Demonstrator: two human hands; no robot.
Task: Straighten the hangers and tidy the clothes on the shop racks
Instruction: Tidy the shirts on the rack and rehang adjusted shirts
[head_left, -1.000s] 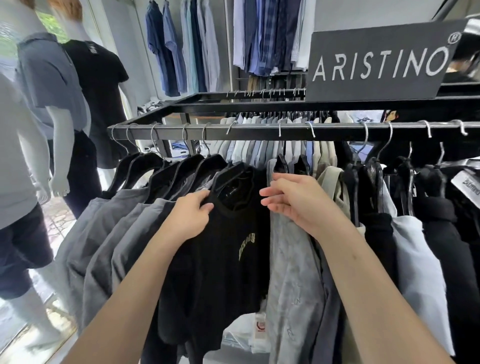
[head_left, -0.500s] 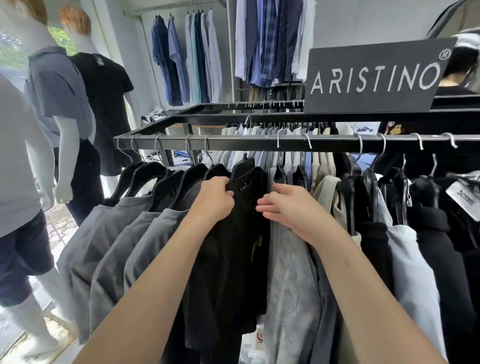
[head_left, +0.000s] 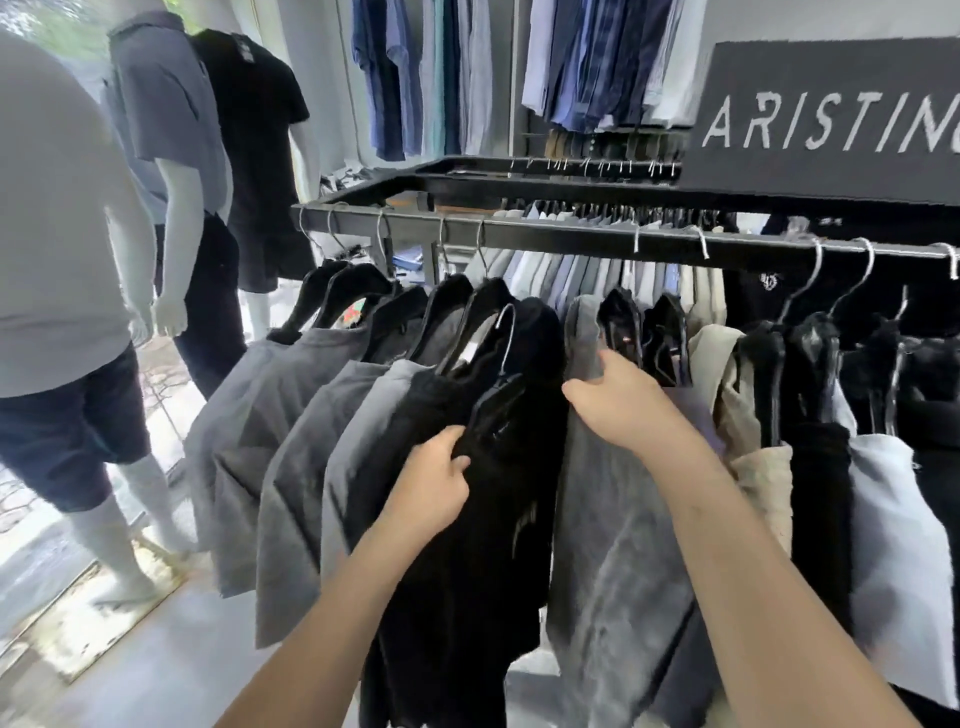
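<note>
Centre frame: left hand (head_left: 431, 486) grips the unhooked black shirt (head_left: 488, 561), right hand (head_left: 623, 408) pinches the grey shirt (head_left: 613, 545); rehanging is left to do.

We see a dark square metal rail (head_left: 571, 241) spanning the rack, the silver wire hooks (head_left: 382, 236) of black plastic hangers (head_left: 353, 291) looped over it, carrying grey shirts (head_left: 270, 415) leftward and a white garment (head_left: 893, 525) rightward.
</note>
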